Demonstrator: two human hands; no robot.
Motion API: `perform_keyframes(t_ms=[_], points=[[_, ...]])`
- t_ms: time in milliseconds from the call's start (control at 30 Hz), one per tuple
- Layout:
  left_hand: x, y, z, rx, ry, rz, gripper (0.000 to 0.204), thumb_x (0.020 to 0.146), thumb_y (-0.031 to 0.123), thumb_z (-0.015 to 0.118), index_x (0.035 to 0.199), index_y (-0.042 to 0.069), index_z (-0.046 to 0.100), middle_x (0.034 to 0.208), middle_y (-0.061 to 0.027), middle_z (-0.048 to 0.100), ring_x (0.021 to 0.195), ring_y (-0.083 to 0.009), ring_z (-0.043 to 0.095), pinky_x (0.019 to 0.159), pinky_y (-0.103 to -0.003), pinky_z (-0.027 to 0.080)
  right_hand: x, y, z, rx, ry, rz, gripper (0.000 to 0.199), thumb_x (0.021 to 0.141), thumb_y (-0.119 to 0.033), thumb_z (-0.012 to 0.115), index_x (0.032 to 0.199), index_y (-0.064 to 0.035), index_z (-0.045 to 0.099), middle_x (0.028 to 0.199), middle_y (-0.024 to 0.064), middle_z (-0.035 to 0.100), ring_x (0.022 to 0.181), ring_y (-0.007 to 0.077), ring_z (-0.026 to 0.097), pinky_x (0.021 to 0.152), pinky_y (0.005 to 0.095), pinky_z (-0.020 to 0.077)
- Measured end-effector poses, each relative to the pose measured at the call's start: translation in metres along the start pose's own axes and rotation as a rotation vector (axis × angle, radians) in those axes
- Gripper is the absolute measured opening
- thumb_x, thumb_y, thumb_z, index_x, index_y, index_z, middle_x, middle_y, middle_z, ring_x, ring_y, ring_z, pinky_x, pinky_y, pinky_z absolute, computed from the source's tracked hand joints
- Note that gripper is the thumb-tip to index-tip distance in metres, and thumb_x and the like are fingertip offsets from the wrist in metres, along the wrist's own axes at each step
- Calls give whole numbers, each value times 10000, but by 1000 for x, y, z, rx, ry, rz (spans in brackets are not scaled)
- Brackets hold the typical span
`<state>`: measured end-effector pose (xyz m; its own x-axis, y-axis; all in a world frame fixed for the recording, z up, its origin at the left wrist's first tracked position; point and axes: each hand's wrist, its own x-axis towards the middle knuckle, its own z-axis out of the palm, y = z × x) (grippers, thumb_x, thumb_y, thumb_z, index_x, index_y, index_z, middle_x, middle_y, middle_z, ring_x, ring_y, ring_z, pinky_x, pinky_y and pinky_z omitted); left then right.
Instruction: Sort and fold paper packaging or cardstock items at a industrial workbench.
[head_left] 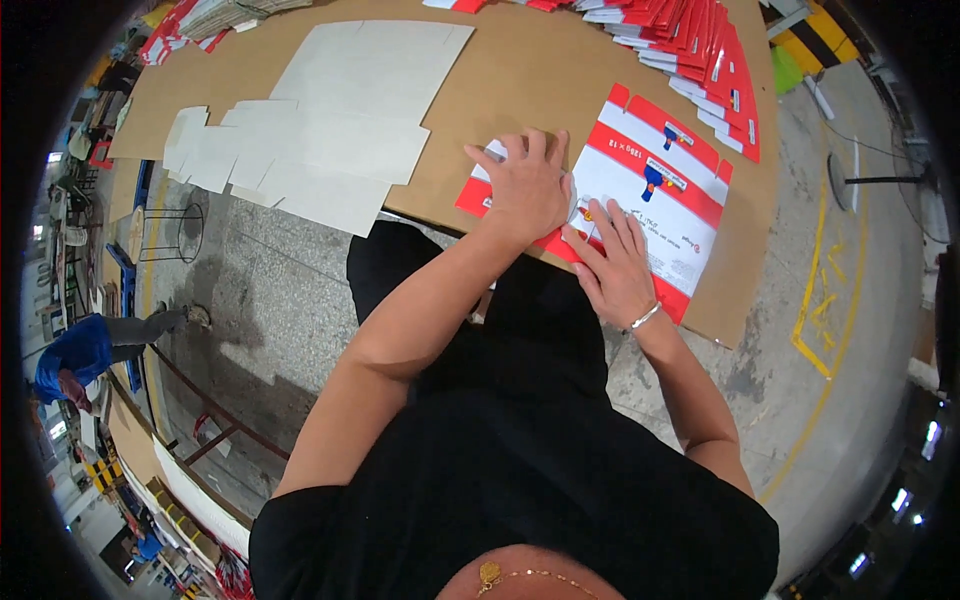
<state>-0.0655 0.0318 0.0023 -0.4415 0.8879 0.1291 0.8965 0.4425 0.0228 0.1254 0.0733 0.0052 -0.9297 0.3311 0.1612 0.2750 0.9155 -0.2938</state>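
Note:
A red and white printed cardboard carton (690, 215) lies flattened at the near edge of the table, slightly right of centre. My left hand (530, 190) rests palm down at the carton's left part, with its fingers spread. Just to the right, my right hand (618, 262) presses flat on the white printed panel, fingers stretched out and the thumb apart. Neither hand grips anything. Part of the carton is hidden beneath both hands.
Brown board (500, 85) covers the table. Pale unprinted carton blanks (340, 110) overlap on the left, jutting past the near edge. Flattened red and white cartons (715, 75) fan out at the far right. A person in blue (80, 355) stands beyond a wire-framed stool (178, 228).

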Motion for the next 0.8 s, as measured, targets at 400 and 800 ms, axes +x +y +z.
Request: perform_keyframes(t_ms=[400,800], points=[[3,-74,22,-383,290,104,501,936,385,552,1370,136,524,1372,-196,465,1286,-374,415,1101,-625,217,-104,94,-59,-84,55,399,574,838,-105,668,1388,-211,539,1234,127,619,1259,371,478,1052,513,384],[3,-73,14,-389,250,129,419,851,234,642,1252,121,598,1312,-149,496,1259,-348,430,1107,-576,247,-227,236,-160,795,203,1086,698,835,3,704,1466,-171,464,988,41,717,817,98,651,766,275,541]])
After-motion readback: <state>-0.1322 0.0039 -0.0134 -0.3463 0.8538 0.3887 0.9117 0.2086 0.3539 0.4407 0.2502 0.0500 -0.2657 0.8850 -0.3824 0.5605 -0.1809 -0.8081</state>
